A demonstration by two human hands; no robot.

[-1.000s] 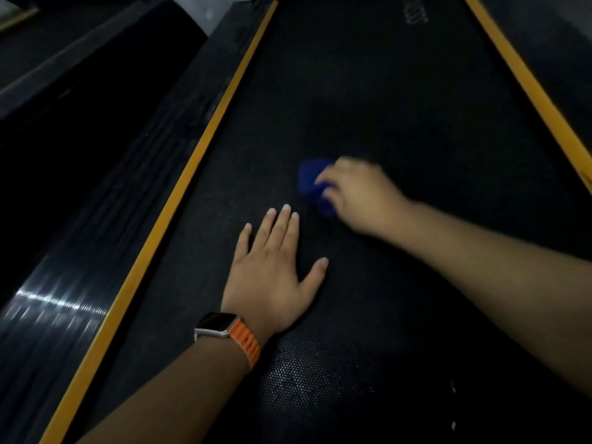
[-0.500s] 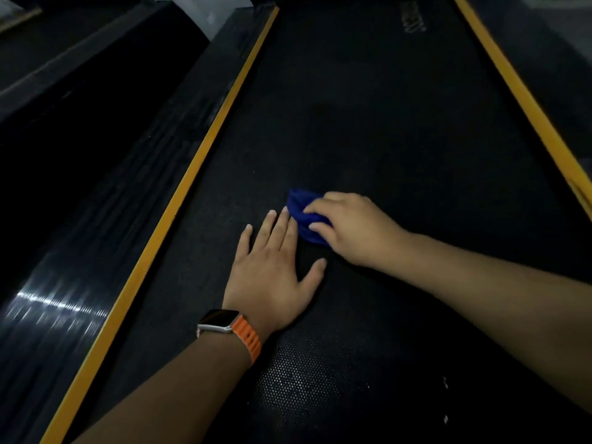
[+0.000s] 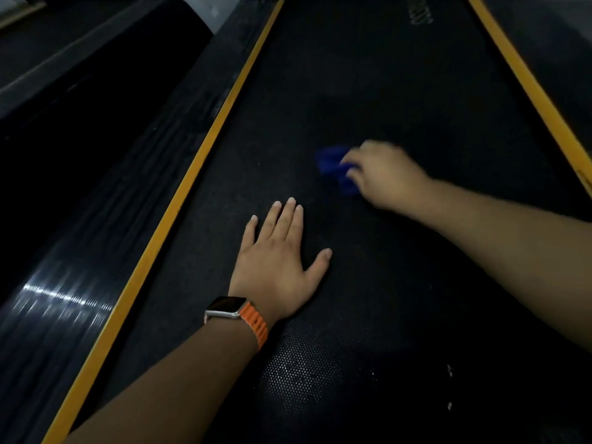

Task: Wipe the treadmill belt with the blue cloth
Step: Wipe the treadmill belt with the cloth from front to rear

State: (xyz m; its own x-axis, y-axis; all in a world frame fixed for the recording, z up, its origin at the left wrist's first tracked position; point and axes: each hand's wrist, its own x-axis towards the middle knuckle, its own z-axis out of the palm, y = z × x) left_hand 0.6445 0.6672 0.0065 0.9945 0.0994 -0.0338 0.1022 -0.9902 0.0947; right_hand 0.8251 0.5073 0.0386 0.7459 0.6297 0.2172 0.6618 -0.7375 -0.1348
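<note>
Change: 0.5 s back the cloth (image 3: 331, 163) sat just off the left hand's (image 3: 275, 251) fingertips. Now it's further out & more to the right, well apart from them. 1 s back it lay roughly btw those two spots, so the stroke runs near-left to far-right & back.
Left hand: hasn't moved. Flat on the belt (image 3: 384, 75), fingers straight & close together, thumb out, holding nothing. Watch (image 3: 226, 306) w/ orange strap (image 3: 256, 326) on the wrist.
Right hand (image 3: 381, 174): smeared by motion. Fingers curl over the cloth & press it to the belt; exact finger lay can't be told thru the blur.
Meaning for task: wiping is under way, prob. mid-stroke. These passes cover only a patch in the belt's middle. Far end, near end & the strips by both edges likely still to do.
Cloth look: deep blue, small, bunched into a wad. Only its left part shows past the fingers; the rest is hidden under the hand.
Cloth place: on the belt, about mid-width, far-right of the left hand.
Belt look: black, w/ a fine dotted texture showing at the near end. A few pale specks (image 3: 449, 370) near right & a faint print (image 3: 419, 12) at the far end, unreadable.
Edges: left yellow stripe (image 3: 192, 161) & right yellow stripe (image 3: 528, 84), glossy black side rail (image 3: 96, 235) on the left.
</note>
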